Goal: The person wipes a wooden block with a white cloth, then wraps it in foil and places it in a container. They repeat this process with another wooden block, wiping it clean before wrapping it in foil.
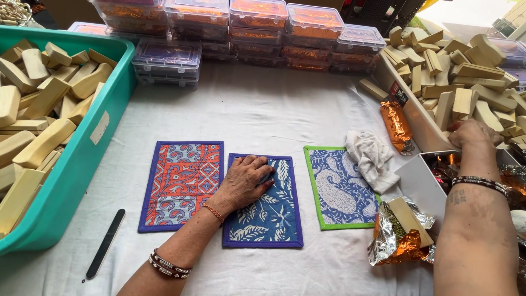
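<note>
The blue leaf-print quilted mat [268, 211] lies mid-worktop under the flat, open left hand [244, 183]. At the right edge, the right hand [474, 133] curls onto pale wooden blocks [466, 82], apparently picking one; whether it grips one is unclear. Next calls for a firm grasp.

3 quilted mats: orange mat [181, 185] just left of left hand [245, 182], blue leaf mat [268, 214] under it, green-edged paisley mat [338, 188] betw. both hands. 1 white rag [373, 158], 1 black nail file [106, 243], 1 teal bin [93, 143], 2 hands. Wooden blocks [38, 104] and clear lidded boxes [257, 27]: too many, partly hidden, no exact count. Right hand [472, 133] on far block pile.
</note>
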